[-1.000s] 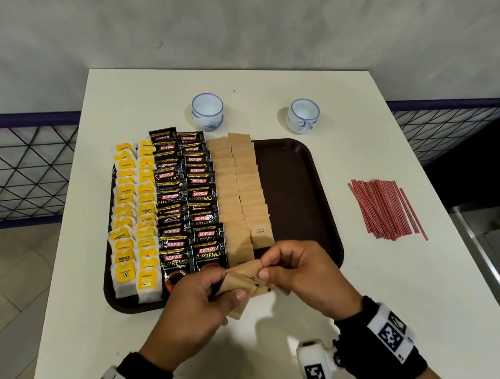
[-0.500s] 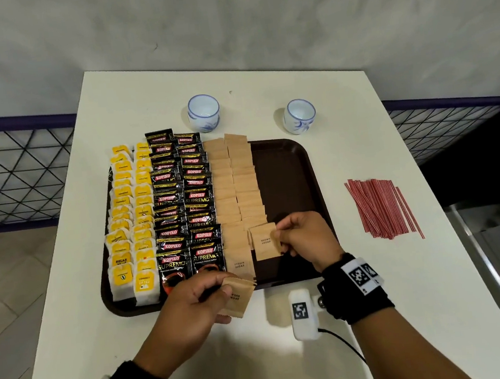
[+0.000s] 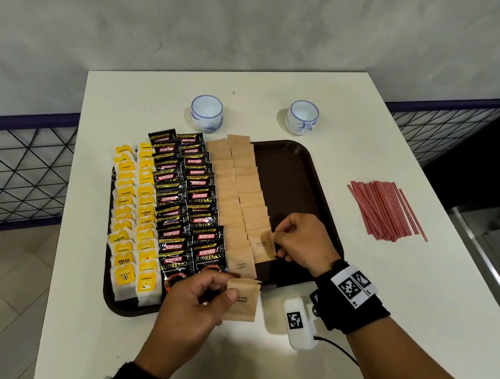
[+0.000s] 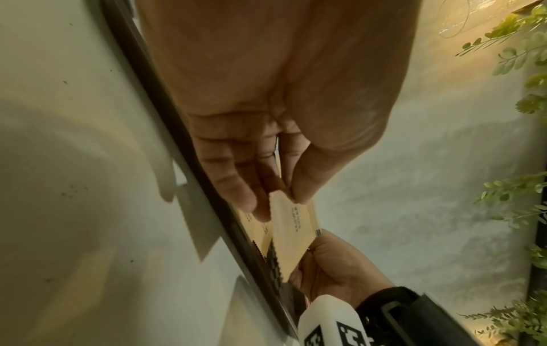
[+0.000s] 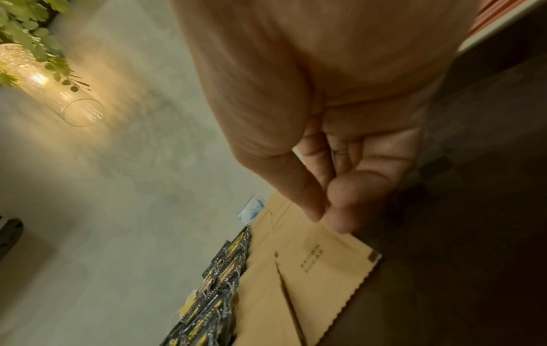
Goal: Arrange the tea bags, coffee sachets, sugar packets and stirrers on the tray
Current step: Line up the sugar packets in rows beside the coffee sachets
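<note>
Your right hand [image 3: 302, 241] has carried one brown sugar packet [image 3: 262, 246] from the shared pinch onto the tray [image 3: 296, 169]; its fingers [image 5: 308, 201] are pinching its edge at the row's near end. Your left hand's [image 3: 188, 314] fingers are still gripping the spare packets [image 3: 242, 302] off the tray.

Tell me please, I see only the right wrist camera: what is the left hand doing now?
Observer: The left hand holds a few brown sugar packets above the near rim of the tray.
Operator: Are the stirrers on the tray?
Observer: No. The red stirrers lie in a bundle on the table, to the right of the tray.
Operator: I see one cup only. Are there more?
Observer: Yes, two cups, the left cup and the right cup. Both stand on the table beyond the tray's far edge.
</note>
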A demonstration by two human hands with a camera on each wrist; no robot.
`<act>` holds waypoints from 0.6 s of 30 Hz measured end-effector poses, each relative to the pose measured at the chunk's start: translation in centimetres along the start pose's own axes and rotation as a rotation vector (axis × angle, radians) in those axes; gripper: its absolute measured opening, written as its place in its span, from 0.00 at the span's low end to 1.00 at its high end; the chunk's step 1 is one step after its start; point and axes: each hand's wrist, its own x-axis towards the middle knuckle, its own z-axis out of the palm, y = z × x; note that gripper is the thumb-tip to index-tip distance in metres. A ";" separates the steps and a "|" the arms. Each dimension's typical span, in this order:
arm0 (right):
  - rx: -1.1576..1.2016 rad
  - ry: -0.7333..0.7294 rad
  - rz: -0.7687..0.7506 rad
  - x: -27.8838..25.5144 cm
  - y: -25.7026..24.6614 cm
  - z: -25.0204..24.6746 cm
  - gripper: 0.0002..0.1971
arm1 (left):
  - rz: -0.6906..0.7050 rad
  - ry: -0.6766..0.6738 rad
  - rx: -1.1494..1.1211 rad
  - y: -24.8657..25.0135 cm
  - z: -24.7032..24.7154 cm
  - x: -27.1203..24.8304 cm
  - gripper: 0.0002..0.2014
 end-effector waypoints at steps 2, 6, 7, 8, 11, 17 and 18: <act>-0.006 -0.013 -0.046 -1.1 -0.2 -0.5 0.04 | 0.011 0.038 -0.022 0.3 0.1 0.1 0.11; 0.268 -0.242 -0.107 -4.8 -0.4 -1.4 0.02 | -0.005 0.104 -0.093 0.6 0.3 0.6 0.08; 0.319 -0.298 -0.116 -5.6 -0.2 -1.6 0.02 | -0.009 0.106 -0.095 0.6 0.3 0.6 0.08; 0.346 -0.337 -0.126 -6.4 -0.1 -1.6 0.01 | -0.010 0.108 -0.096 0.6 0.4 0.7 0.07; 0.351 -0.371 -0.151 -7.5 0.6 -1.0 0.05 | -0.002 0.107 -0.113 0.7 0.9 0.9 0.06; 0.381 -0.338 -0.171 -7.3 0.8 -0.6 0.03 | 0.013 0.102 -0.122 0.9 1.5 1.1 0.07; 0.382 -0.346 -0.174 -7.4 0.7 -0.6 0.03 | 0.017 0.102 -0.123 0.8 1.4 1.2 0.07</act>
